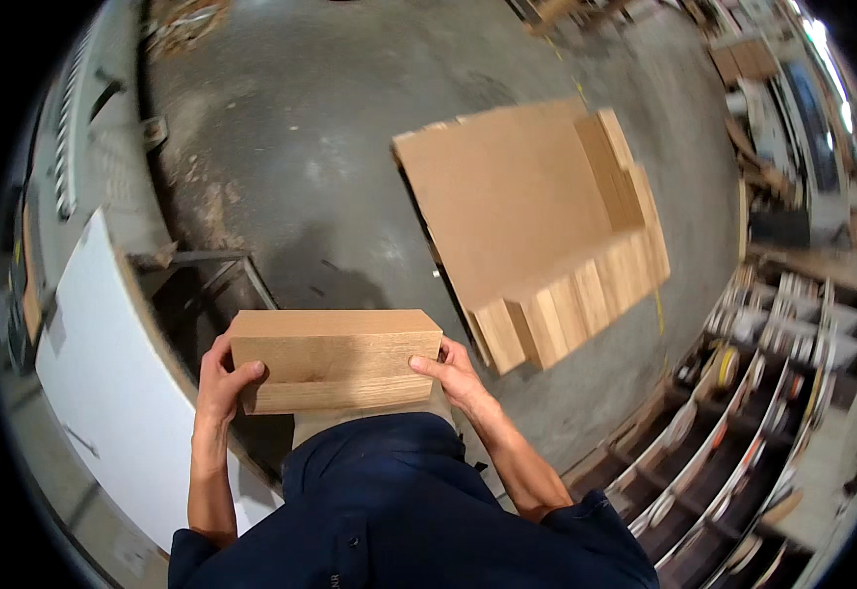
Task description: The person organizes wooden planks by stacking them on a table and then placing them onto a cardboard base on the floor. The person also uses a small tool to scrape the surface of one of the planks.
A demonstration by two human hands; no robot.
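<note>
Between my two hands, in front of my waist, is a stack of wooden boards (pixel 340 358). It is light brown, with the grain and a seam running along its length. My left hand (pixel 220 381) is closed on the left end, its thumb lying on the near face. At the other end my right hand (pixel 456 376) grips the same way, thumb on the near face and fingers behind. The fingers under and behind the wood are mostly hidden.
Ahead to the right, a low stack holds a cardboard sheet (pixel 507 206) with wooden blocks (pixel 585 294) along its near and right edges. A white panel (pixel 104 363) stands at my left beside a machine (pixel 114 147). Shelves of discs and rolls (pixel 713 442) line the right.
</note>
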